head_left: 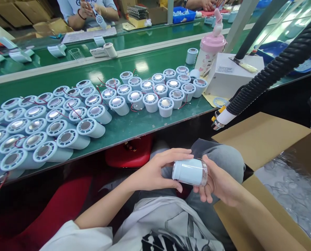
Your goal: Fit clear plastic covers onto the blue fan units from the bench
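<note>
Above my lap, a light blue cylindrical housing (188, 171) lies on its side between my hands. A clear plastic cup (204, 172) surrounds it, with its see-through end toward the right. My left hand (158, 170) grips the left end, thumb below and fingers above. My right hand (218, 179) clasps the clear cup's end, its fingers curled beneath. On the green bench (124, 129) ahead stand rows of similar light blue housings (166, 106), many with round silver discs on top and thin red wires.
An open cardboard box (265, 139) of clear plastic cups (283, 184) sits at my right. A black coiled hose with a tool tip (219, 122) hangs above it. A pink-lidded cup (210, 45) stands beside a white device (231, 75). Across the bench, a co-worker's hands (89, 10) hold a small fan.
</note>
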Demonstrator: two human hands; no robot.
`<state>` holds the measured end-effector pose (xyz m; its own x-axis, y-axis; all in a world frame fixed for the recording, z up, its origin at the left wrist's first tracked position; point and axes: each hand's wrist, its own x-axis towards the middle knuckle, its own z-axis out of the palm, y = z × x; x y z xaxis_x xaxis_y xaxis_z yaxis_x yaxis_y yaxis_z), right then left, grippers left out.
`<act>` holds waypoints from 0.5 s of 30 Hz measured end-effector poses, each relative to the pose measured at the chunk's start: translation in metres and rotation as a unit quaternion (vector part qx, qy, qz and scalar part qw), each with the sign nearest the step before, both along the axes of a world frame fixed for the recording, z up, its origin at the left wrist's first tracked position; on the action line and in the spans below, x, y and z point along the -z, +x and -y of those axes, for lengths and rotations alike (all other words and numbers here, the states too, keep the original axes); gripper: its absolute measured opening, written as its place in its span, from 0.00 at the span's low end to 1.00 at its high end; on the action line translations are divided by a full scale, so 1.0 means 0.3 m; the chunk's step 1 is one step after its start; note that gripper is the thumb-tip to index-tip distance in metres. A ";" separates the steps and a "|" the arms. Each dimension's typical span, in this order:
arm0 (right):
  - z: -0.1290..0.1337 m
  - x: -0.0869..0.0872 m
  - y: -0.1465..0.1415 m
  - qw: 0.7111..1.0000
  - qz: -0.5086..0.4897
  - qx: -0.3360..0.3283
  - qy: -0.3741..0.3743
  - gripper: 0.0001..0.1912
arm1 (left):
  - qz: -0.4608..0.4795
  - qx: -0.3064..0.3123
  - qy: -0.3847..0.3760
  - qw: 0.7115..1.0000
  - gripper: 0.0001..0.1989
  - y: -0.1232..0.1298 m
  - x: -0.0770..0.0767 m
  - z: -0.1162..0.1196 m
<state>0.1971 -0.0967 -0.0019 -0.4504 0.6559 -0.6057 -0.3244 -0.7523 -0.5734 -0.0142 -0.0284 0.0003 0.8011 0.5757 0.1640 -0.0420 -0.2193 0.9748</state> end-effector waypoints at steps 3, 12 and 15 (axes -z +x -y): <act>0.007 -0.002 -0.002 0.999 -0.014 -0.035 -0.014 0.36 | -0.018 -0.007 -0.023 1.000 0.33 0.001 -0.021 0.013; 0.024 0.038 0.033 0.755 0.359 0.049 0.546 0.22 | -0.046 -0.053 -0.229 0.971 0.29 0.000 -0.067 0.044; 0.027 0.035 0.045 0.703 0.343 -0.006 0.623 0.29 | -0.047 -0.028 -0.255 0.965 0.31 -0.008 -0.064 0.040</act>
<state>0.2105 -0.1047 -0.0125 -0.3421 0.8684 0.3590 0.3518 0.4726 -0.8080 -0.0165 -0.0405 0.0194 0.7635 0.6056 -0.2244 0.0509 0.2899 0.9557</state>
